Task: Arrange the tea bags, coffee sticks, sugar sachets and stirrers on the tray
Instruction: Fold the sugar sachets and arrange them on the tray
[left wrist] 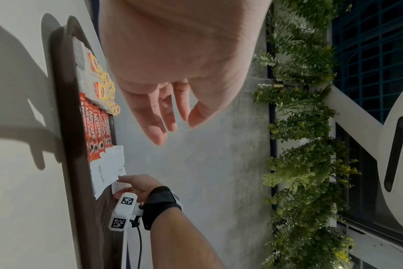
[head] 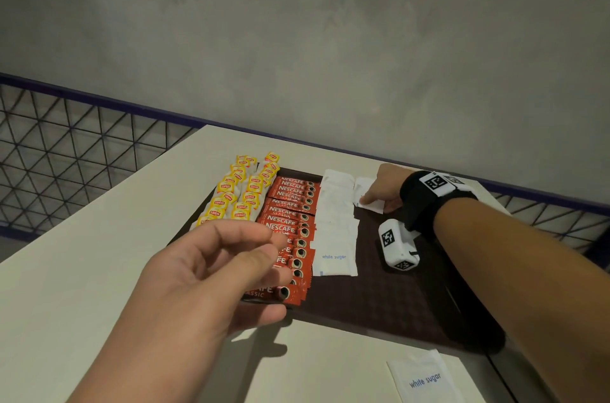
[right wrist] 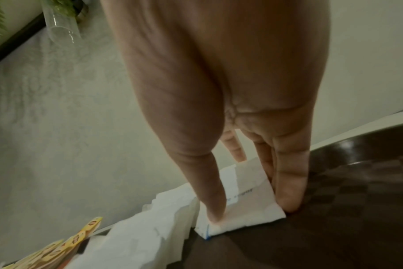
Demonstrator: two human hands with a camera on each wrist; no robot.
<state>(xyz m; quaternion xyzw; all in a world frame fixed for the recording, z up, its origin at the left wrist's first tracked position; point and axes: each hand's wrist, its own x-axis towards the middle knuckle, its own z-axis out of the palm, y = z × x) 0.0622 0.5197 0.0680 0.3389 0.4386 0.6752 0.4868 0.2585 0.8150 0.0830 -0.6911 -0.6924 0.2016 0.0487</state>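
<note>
One sugar sachet [head: 424,379] is lying loose on the table [head: 99,254], nearest | left hand [head: 211,274] is hovering, fingers loosely curled, empty | farther, right hand [head: 386,188] is pressing a second sachet [head: 371,206] onto the tray [head: 379,297] with straight fingertips | judging it light, limp paper: pinching one edge.

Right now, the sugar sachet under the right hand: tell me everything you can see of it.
The sugar sachet is a flat white paper packet with faint blue print, partly hidden, and a blue mark at one corner. It lies on the dark checkered tray near its far edge, just right of the column of white sachets. The right hand presses it: thumb on top, fingers against its right edge.
</note>
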